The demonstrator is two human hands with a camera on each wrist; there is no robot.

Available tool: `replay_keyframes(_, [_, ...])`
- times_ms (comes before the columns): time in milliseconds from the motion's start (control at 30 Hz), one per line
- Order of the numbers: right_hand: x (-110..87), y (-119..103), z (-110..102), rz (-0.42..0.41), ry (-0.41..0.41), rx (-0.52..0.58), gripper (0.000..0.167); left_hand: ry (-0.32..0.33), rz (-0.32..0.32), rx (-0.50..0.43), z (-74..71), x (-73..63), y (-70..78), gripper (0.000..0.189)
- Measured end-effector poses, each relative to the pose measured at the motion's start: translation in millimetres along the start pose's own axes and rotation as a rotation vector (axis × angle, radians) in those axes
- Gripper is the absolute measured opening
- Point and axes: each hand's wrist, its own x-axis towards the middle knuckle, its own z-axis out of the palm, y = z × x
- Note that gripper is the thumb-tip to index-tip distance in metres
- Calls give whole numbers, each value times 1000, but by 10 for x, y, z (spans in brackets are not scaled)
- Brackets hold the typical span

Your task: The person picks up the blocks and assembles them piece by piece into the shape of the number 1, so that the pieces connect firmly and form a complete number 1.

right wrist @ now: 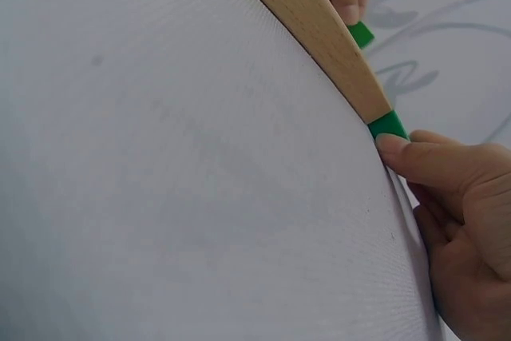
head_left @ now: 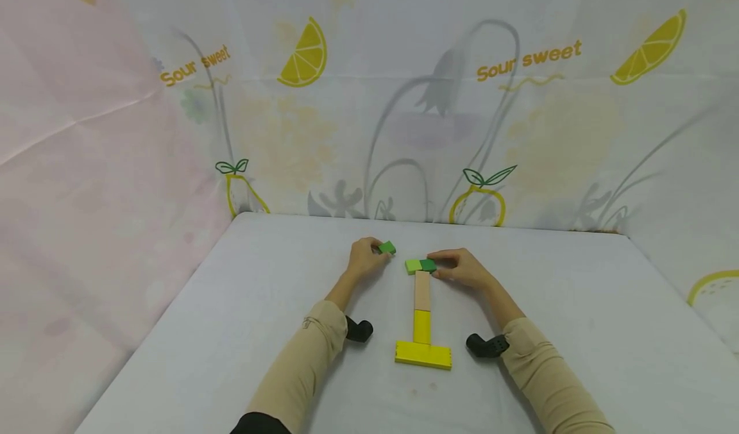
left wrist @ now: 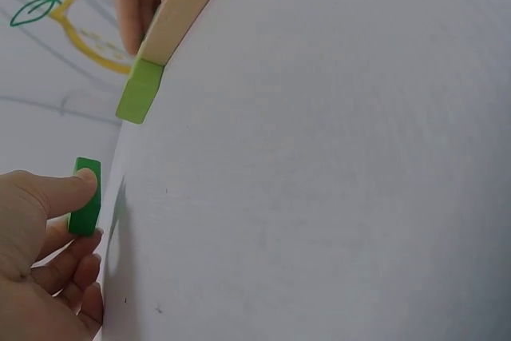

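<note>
My left hand (head_left: 365, 259) pinches a small green block (head_left: 387, 247) between thumb and fingers. In the left wrist view that green block (left wrist: 85, 197) appears above its shadow, apart from the other blocks. To the right, the thumb and fingers of my right hand (head_left: 466, 269) grip a dark green block (head_left: 428, 265). Side by side with it lies a light green block (head_left: 412, 266). This green pair sits at the far end of a plain wooden block (head_left: 423, 291). Closer to me, a yellow block (head_left: 422, 327) continues the line down to a long yellow block (head_left: 423, 354) set crosswise.
All the blocks lie on a white-covered table (head_left: 519, 383). Black curved devices, one by the left wrist (head_left: 359, 330) and one by the right wrist (head_left: 487, 345), flank the block line. A lemon-printed cloth (head_left: 358, 126) hangs behind the table's far edge.
</note>
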Motion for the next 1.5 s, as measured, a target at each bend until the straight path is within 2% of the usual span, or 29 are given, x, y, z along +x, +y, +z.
replay_keyframes(67, [-2, -13, 2, 9, 3, 0, 39, 42, 76, 5, 189, 113, -319, 39])
replay_keyframes(133, [-2, -16, 5, 16, 5, 0, 39, 38, 78, 24, 329, 203, -535, 41])
replay_keyframes(200, [-1, -13, 7, 19, 5, 3, 39, 12, 63, -14, 445, 292, -726, 42])
replay_keyframes(233, [0, -10, 7, 19, 4, 6, 39, 11, 72, -21, 428, 278, -709, 41])
replay_keyframes(300, [0, -2, 7, 20, 2, 9, 39, -24, 10, -39, 283, 184, -485, 38])
replay_keyframes(333, [0, 2, 7, 20, 1, 12, 39, -31, 19, -70, 210, 139, -401, 38])
replay_keyframes(433, [2, 28, 7, 15, 4, 10, 39, -14, 24, -66, 23, -41, -64, 33])
replay_keyframes(467, [5, 45, 10, 12, 6, 7, 38, -28, -7, -55, -45, -104, 69, 31])
replay_keyframes(567, [32, 167, 27, 3, 16, 0, 39, -27, 9, -6, -89, -180, 184, 28])
replay_keyframes(667, [64, 304, 37, 1, 24, -15, 39, -44, 17, 35, -93, -215, 228, 26])
replay_keyframes(900, [89, 433, 23, -5, 14, 18, 41, -102, 11, 11, -117, -261, 295, 28])
replay_keyframes(1067, [80, 387, 26, -9, 17, -13, 40, -113, 28, 33, -110, -284, 320, 29])
replay_keyframes(1300, [19, 102, 16, -19, 11, -4, 38, -123, 69, 41, -79, -311, 321, 27])
replay_keyframes(1367, [20, 116, 18, -24, 12, -9, 38, -129, 80, 39, -74, -316, 323, 26])
replay_keyframes(1500, [60, 289, 32, -23, 20, -21, 38, -144, 94, 46, -69, -323, 326, 27])
